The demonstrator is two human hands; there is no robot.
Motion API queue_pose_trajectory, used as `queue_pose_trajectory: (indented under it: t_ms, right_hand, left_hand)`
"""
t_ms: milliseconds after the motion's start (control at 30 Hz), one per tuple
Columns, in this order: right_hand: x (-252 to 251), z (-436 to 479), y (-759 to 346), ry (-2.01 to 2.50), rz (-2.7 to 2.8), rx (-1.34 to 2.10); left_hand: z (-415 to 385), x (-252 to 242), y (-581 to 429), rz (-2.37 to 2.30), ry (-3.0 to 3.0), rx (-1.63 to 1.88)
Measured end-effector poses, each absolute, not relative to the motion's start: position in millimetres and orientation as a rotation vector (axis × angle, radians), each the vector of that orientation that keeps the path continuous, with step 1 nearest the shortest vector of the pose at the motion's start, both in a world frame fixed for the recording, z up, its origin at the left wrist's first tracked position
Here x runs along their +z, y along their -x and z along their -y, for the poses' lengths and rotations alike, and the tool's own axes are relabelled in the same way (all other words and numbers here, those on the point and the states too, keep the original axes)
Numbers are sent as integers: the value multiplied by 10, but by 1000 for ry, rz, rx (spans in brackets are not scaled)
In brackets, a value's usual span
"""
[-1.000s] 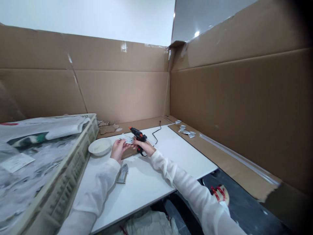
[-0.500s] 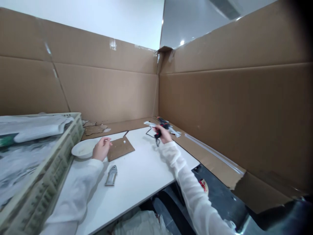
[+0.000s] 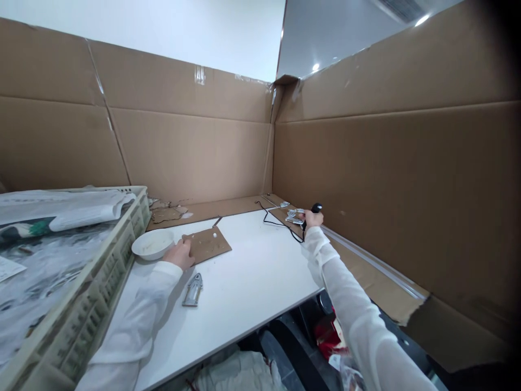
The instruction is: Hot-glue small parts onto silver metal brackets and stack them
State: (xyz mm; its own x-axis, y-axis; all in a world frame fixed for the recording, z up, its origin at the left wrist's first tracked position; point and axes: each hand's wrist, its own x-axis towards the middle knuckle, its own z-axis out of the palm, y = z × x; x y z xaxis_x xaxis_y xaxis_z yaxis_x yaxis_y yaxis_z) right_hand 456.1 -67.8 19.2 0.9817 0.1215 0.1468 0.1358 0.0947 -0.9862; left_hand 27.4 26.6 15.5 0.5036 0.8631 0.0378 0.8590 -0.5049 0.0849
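My left hand point(image 3: 182, 254) rests at the left edge of a small brown cardboard piece point(image 3: 209, 245), its fingers closed over that edge. A small white blob sits on the cardboard. Out to the right, my right hand point(image 3: 313, 219) is wrapped round a black glue gun point(image 3: 316, 208) with a dark cord point(image 3: 280, 223); much of the gun is hidden by the hand. Small clear-and-silver pieces point(image 3: 293, 216) lie just left of that hand. A grey, arch-shaped frame piece point(image 3: 192, 290) lies on the white table point(image 3: 244, 277), nearer to me than the cardboard.
A white bowl point(image 3: 153, 244) stands left of the cardboard. The pale plastic crate point(image 3: 95, 288) at far left holds plastic-wrapped items. Tall cardboard walls point(image 3: 195, 146) enclose the back and right. A clear strip point(image 3: 378, 266) lies along the right wall.
My right hand has carried the glue gun rightward to the table's far right edge, stretching out its cord. My left hand has lowered onto the cardboard's edge. The view has turned slightly left.
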Motion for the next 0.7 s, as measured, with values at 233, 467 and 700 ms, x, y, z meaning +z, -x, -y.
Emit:
queue_pose_trajectory:
  t_ms: [233, 467, 700]
  right_hand:
    - [12, 686, -4668, 1590, 161, 94]
    - [-75, 774, -4686, 1578, 138, 131]
    - [-2, 714, -4397, 1333, 152, 127]
  left_hand:
    - [-244, 189, -249, -1501, -2632, -49]
    - [-451, -26, -221, -1276, -2606, 50]
    - [-462, 29, -503, -1451, -2617, 47]
